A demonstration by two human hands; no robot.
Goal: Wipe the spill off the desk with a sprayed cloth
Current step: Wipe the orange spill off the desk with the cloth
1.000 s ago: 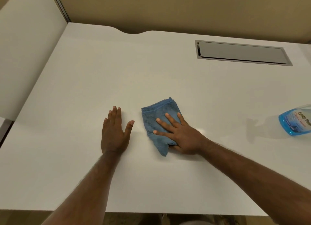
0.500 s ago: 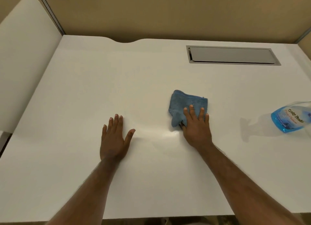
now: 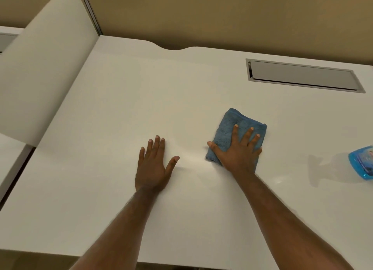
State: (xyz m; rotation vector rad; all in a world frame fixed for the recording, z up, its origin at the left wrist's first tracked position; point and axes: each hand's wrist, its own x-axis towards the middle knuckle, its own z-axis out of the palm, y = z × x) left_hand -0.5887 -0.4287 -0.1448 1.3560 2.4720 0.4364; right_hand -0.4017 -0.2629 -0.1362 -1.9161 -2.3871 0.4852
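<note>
Cloth point(image 3: 228, 126): blue, folded terry pad, ribbed nap; long axis runs from near-left to far-right, slightly tilted; lies flat on the desk right of centre.
Right hand point(image 3: 239, 155): flat, fingers spread, palm pressing the cloth's near half; nothing pinched.
Left hand point(image 3: 153, 166): flat on bare desk, fingers extended, empty, apart from the cloth.
Desk point(image 3: 121, 100): smooth white top, glossy wet streak between the hands.
Spray bottle point(image 3: 361, 161): blue, lying at right edge; label unreadable.
Cable hatch point(image 3: 302, 76): grey metal rectangle, far right.
</note>
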